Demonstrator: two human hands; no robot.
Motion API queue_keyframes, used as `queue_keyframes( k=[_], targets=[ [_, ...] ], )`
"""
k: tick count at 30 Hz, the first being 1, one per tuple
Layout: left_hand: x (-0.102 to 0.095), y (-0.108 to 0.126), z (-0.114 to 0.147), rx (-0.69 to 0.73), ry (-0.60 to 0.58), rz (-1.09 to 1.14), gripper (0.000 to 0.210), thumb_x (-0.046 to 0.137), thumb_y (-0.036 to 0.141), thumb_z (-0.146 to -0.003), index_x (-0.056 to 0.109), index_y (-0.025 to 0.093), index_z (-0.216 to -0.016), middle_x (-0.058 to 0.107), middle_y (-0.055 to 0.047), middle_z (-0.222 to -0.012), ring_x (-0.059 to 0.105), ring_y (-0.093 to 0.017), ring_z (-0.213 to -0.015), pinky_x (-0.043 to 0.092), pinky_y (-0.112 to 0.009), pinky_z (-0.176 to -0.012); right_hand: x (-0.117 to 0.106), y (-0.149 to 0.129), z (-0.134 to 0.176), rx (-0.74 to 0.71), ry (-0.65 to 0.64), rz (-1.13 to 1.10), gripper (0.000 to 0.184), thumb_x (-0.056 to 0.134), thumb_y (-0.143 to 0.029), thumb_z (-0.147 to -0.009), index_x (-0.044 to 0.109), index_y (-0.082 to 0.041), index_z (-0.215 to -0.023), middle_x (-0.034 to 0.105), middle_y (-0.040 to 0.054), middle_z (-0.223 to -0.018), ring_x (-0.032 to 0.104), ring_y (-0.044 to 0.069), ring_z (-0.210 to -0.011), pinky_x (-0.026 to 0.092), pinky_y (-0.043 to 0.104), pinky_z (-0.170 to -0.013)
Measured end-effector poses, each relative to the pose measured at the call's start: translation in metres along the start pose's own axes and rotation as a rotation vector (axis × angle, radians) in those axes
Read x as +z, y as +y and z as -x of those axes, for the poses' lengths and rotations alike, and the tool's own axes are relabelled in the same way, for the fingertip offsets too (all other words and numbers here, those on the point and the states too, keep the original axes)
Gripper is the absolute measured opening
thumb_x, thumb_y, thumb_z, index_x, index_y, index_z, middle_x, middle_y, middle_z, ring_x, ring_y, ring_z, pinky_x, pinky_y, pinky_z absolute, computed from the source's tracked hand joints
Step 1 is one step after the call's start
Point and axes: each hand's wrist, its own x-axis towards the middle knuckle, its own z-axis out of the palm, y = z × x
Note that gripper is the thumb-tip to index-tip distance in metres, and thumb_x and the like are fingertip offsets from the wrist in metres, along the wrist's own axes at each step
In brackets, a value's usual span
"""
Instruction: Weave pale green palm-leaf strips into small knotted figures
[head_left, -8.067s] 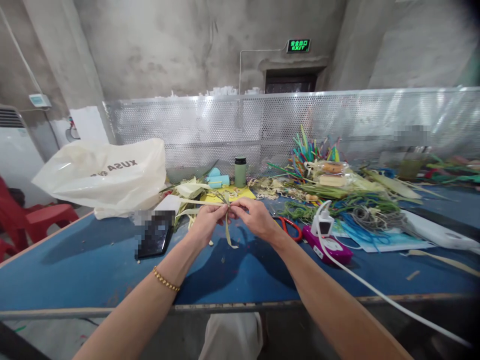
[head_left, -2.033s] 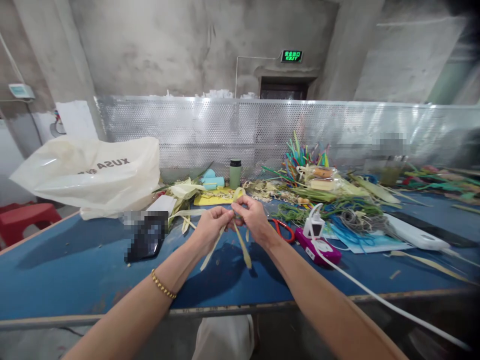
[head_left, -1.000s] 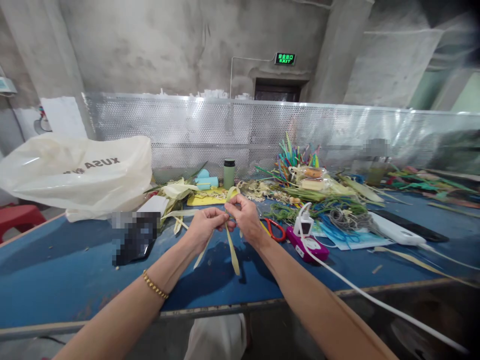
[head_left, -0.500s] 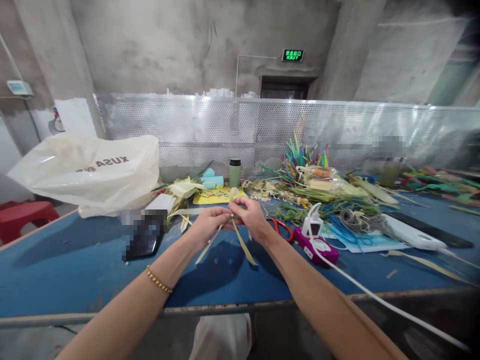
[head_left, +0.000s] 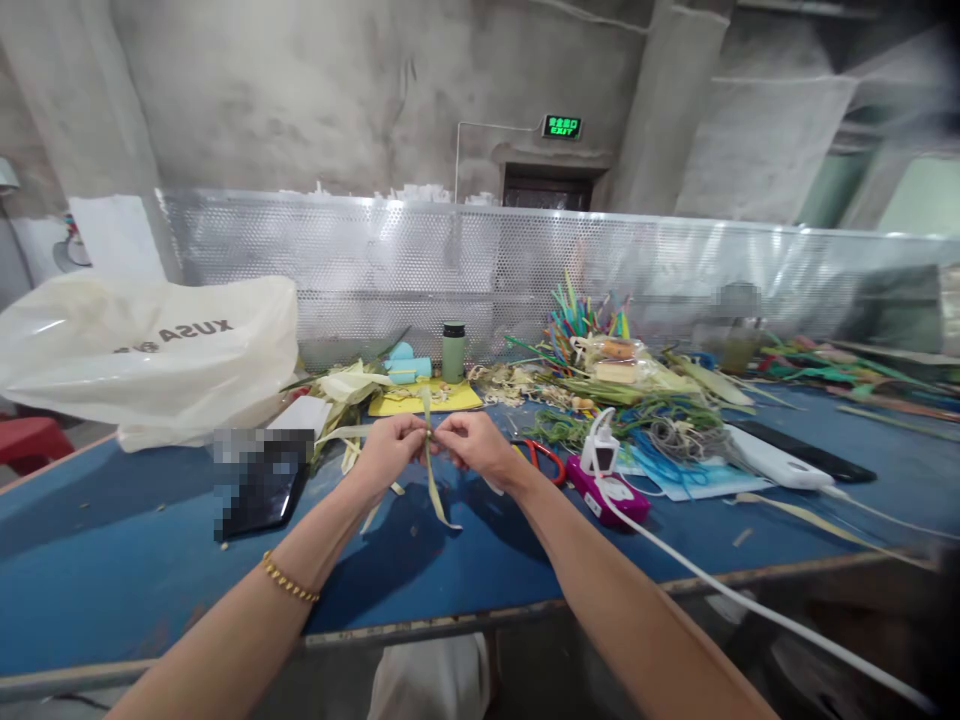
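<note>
My left hand is closed in a pinch on pale yellow-green leaf strips, which look like husk. Close against it, my right hand also pinches the strips at their crossing. One strip end stands up above the fingers, and others hang below over the blue table. Another pale strip runs out leftward from my left hand. The exact crossing is partly hidden by my fingertips. To the right of my right hand lie red-handled scissors.
On the left are a dark phone and a large white plastic bag. A green bottle stands behind a yellow sheet. A purple power socket with a white cable, tangled cords and a white power bank lie rightward.
The whole view has shifted, so things appear further left. My hands have drawn slightly apart; my right fingers now pinch from the side rather than from above the strips.
</note>
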Motion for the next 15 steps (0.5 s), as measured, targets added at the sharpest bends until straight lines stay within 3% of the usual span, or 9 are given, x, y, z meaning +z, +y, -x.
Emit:
queue_keyframes(
  k=[8, 15],
  targets=[
    [0.0014, -0.0059, 0.0014, 0.043, -0.031, -0.085, 0.015, 0.054, 0.026, -0.076, 0.063, 0.016, -0.071, 0.065, -0.003, -0.061, 0.056, -0.015, -0.053, 0.039, -0.025, -0.054, 0.0075, 0.0019, -0.0022, 0.03, 0.125, 0.014, 0.009, 0.054, -0.013, -0.068, 0.06, -0.014, -0.062, 0.062, -0.0004, -0.057, 0.052, 0.01, -0.054, 0.039, 0.02, -0.052],
    [0.002, -0.0007, 0.0015, 0.041, 0.0, -0.09, 0.012, 0.053, 0.024, -0.075, 0.06, 0.017, -0.068, 0.064, -0.002, -0.058, 0.055, -0.015, -0.052, 0.04, -0.026, -0.054, 0.0094, -0.0063, -0.0007, 0.051, 0.098, -0.153, 0.009, 0.054, -0.011, -0.067, 0.056, -0.015, -0.06, 0.06, -0.0018, -0.055, 0.052, 0.009, -0.053, 0.041, 0.019, -0.053]
  ],
)
